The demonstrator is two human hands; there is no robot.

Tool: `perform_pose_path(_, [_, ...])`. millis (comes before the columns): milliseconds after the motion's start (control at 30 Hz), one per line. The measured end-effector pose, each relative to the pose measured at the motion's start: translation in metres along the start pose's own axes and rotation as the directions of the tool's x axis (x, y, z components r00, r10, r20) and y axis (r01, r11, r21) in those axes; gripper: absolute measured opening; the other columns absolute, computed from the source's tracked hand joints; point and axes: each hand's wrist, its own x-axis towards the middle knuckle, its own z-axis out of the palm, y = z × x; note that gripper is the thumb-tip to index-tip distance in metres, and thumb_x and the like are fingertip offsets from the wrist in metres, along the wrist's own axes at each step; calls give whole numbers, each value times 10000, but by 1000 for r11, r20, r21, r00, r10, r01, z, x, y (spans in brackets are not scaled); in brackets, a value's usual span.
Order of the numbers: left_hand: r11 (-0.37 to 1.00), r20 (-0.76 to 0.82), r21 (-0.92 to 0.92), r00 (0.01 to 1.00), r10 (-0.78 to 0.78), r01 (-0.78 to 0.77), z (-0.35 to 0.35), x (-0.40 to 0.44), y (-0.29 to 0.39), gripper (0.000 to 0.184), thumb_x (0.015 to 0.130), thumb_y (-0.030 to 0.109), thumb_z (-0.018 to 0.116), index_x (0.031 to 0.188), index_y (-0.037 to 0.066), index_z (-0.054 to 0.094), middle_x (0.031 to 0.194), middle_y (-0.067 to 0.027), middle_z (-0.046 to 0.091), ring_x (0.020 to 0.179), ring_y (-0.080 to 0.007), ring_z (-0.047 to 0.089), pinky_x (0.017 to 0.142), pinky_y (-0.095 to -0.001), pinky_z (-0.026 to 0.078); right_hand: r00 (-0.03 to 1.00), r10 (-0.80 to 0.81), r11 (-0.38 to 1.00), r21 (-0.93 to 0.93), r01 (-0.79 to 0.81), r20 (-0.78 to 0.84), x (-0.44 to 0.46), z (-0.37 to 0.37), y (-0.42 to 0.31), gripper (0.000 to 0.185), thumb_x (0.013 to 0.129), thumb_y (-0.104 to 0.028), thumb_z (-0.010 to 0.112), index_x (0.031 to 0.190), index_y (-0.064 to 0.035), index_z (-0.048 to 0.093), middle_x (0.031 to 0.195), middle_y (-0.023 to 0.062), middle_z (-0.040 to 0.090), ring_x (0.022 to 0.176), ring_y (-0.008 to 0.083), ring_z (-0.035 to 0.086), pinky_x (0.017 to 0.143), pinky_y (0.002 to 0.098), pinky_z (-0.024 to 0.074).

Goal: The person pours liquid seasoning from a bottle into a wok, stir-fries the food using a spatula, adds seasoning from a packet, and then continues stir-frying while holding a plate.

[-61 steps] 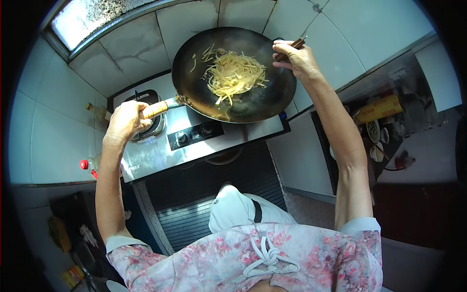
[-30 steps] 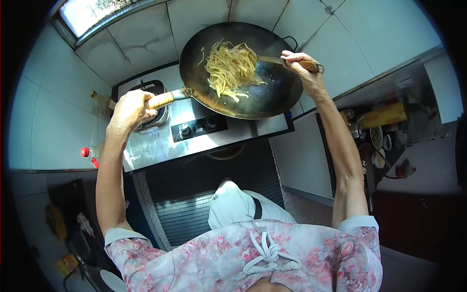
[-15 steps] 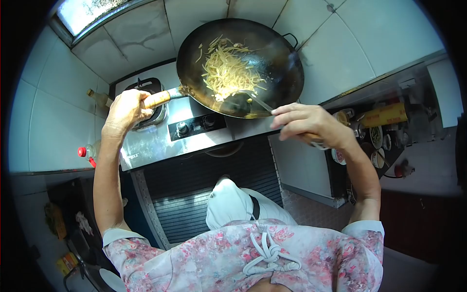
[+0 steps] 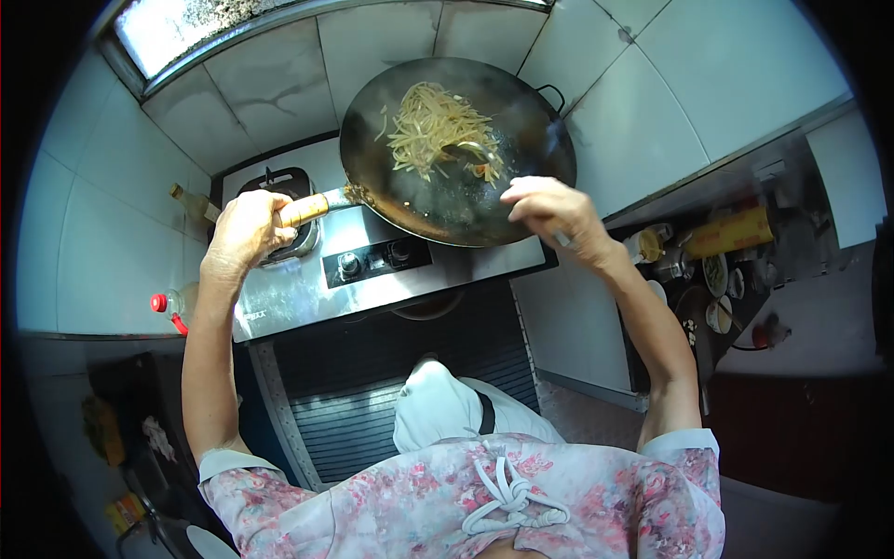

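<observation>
In the upper middle of the frame, your wok (image 4: 535, 140) contains pale food strips (image 4: 428, 121). Your left hand (image 4: 247, 233) grips its yellowish handle (image 4: 305, 210); your right hand (image 4: 561, 219) has its fingers closed on a spatula (image 4: 481, 150), though its shaft is hardly visible.

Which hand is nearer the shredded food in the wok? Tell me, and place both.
Right. The right hand is at the near-right edge of the wok, lower right of the food; the left hand grips the wok handle, farther off, lower left.
</observation>
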Motion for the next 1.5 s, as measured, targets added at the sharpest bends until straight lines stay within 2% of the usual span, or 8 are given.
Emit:
perform_pose_path(200, [1000,-6,0,1000,9,-9,2,2,-3,399,665,92,736,1059,54,683,920,-158,690,868,-288,674,815,-356,517,779,451,868,419,-268,-436,6,-43,44,117,863,24,598,935,-12,683,992,65,685,893,113,636,847,240,505])
perform_pose_path(367, [1000,10,14,1000,15,-15,3,4,-5,401,655,101,741,1048,51,684,907,-165,685,859,-302,669,811,-365,516,473,750,647,664,-376,-463,8,-52,122,116,812,-40,679,927,-51,678,879,31,655,781,130,631,719,257,548])
perform_pose_path(500, [998,-39,6,998,58,-58,5,3,-8,395,647,108,739,1034,51,688,882,-170,681,842,-308,665,798,-376,516,443,812,516,822,-239,-380,27,-28,172,126,812,-48,689,935,-68,667,890,39,640,805,144,640,701,298,573])
perform_pose_path(733, [998,2,57,1000,9,-9,-1,3,-2,337,672,157,765,999,101,706,882,-136,691,870,-291,668,818,-385,519,771,507,639,768,-36,-386,84,4,161,105,800,-54,708,902,-51,685,1018,97,672,904,150,625,820,303,538])
perform_pose_path(933, [998,-23,52,999,24,-23,0,2,-3,327,672,146,759,991,94,709,870,-138,689,850,-298,667,801,-385,520,951,-33,976,196,97,-308,97,43,94,163,740,84,671,858,-28,666,1078,97,675,1003,205,639,888,312,499])
perform_pose_path(1133, [1000,-25,16,999,23,-23,2,2,-6,331,666,121,745,991,75,703,854,-145,683,829,-300,665,789,-380,517,902,-322,930,-84,359,288,71,49,36,163,728,-63,664,872,-86,590,1179,48,591,1209,290,497,966,375,464])
perform_pose_path(1267, [999,-39,15,998,49,-49,7,3,-10,361,649,105,726,1005,56,690,832,-158,671,806,-309,657,766,-381,512,836,-297,932,-49,358,461,67,17,-10,167,742,-56,642,891,-98,581,1189,29,583,1212,275,498,953,363,480])
perform_pose_path(1500, [999,-23,40,999,36,-35,4,2,-3,376,648,105,728,1019,57,691,865,-163,679,829,-306,662,787,-382,513,928,-180,975,185,125,325,54,0,-58,158,725,-73,634,877,-39,610,1058,93,643,1066,307,596,928,392,478])
